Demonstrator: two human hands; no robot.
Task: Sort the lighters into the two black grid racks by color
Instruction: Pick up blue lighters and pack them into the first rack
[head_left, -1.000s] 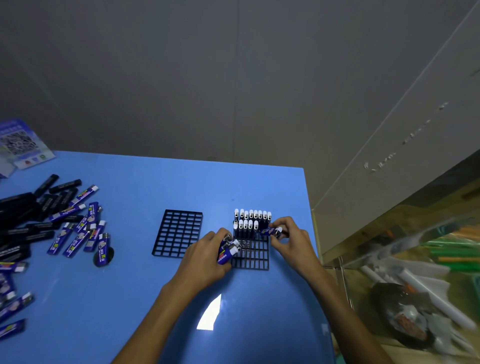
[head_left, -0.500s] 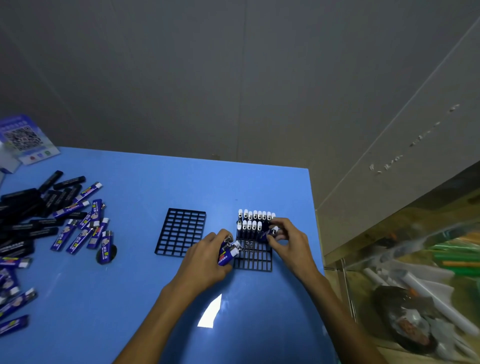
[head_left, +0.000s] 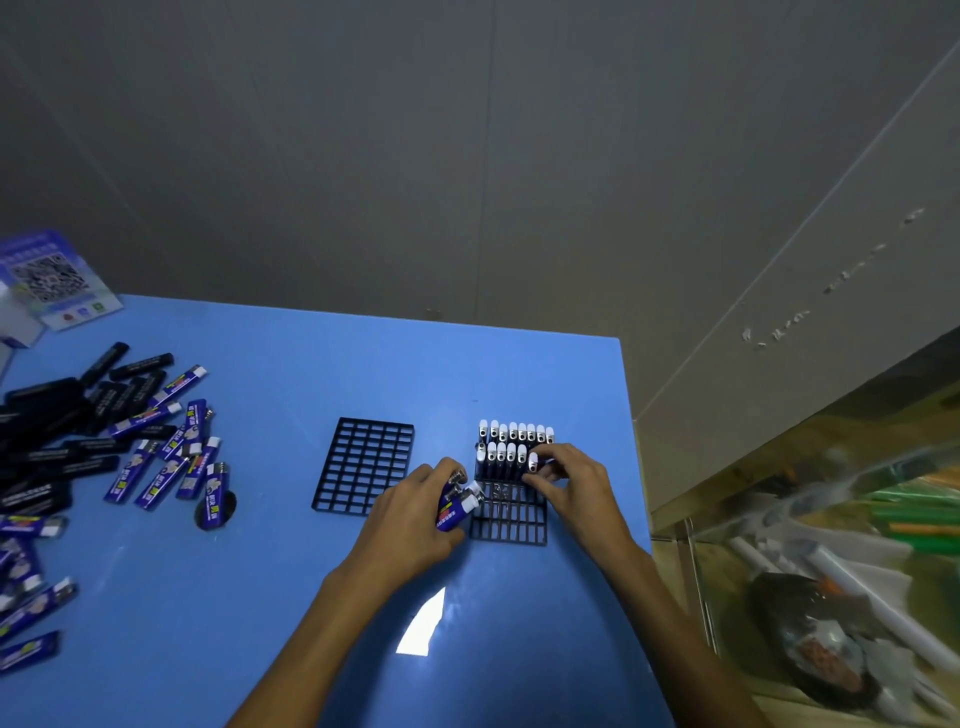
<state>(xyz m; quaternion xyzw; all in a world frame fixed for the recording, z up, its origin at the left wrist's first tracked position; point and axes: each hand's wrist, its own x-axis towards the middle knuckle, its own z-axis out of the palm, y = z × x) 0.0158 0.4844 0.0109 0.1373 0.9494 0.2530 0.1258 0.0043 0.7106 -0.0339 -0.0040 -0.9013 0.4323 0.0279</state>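
Right hand (head_left: 569, 480) pinches one blue lighter (head_left: 534, 464) at the right end of the second row in the right rack (head_left: 511, 522), seating it upright next to the ones already standing. Left hand (head_left: 415, 512) is curled round a small bunch of blue lighters (head_left: 457, 506), caps pointing far-right, parked just beside the rack's left edge. Left rack (head_left: 363, 467) holds nothing yet. Loose pile of blue lighters (head_left: 171, 457) and black lighters (head_left: 57, 431) sits at far left of the blue table (head_left: 311, 374), well apart from both racks.

For this step: line the base up square over its cell before pushing, keep it vertical so it doesn't knock neighbours, press straight down till the cap sits level with the row. Feed the next from the left-hand bunch cap-up, to save a flip. Keep filling row by row toward the near edge. Black ones go in the left rack only.
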